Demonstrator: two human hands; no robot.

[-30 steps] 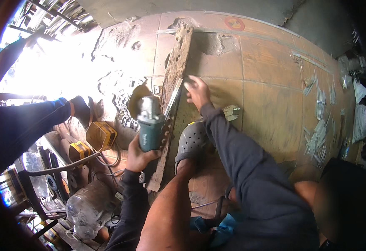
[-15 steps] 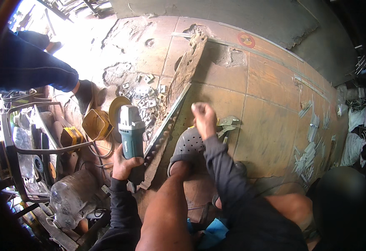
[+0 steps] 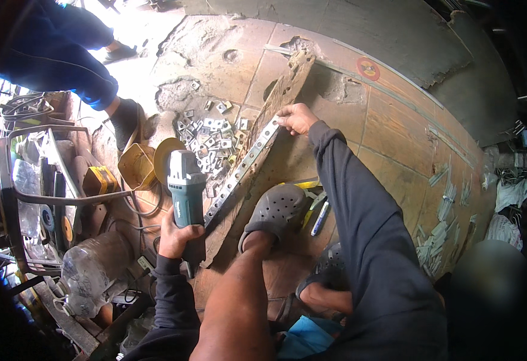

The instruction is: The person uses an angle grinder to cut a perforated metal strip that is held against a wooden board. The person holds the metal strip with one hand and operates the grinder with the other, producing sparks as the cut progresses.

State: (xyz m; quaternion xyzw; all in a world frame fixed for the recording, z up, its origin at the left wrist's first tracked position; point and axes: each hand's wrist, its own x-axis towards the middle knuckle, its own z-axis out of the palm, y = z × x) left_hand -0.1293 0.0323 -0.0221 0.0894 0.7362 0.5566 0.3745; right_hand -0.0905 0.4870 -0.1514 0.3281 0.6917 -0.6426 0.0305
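My left hand [image 3: 178, 236] is closed round the body of a teal and grey angle grinder [image 3: 187, 201], its yellowish disc [image 3: 166, 157] at the far end. With thumb and fingers, my right hand [image 3: 298, 118] pinches the far end of a metal strip [image 3: 242, 169] with a row of holes. That strip lies along a worn wooden board [image 3: 289, 78] slanting across the floor. Small metal plates with holes [image 3: 215, 135] are scattered left of the board. My foot in a grey clog [image 3: 275, 210] is by the board's right side.
A blue and white pen [image 3: 320, 218] lies right of the clog. At left are a metal frame [image 3: 65, 200], a yellow container [image 3: 138, 166] and a clear plastic jug [image 3: 95, 271]. Another person's leg [image 3: 65, 66] stands far left. Thin metal offcuts [image 3: 438, 237] litter the right.
My right hand has moved forward from above the clog to the strip's far end and now grips it. The strip has turned so its holes show. The grinder stays in my left hand.
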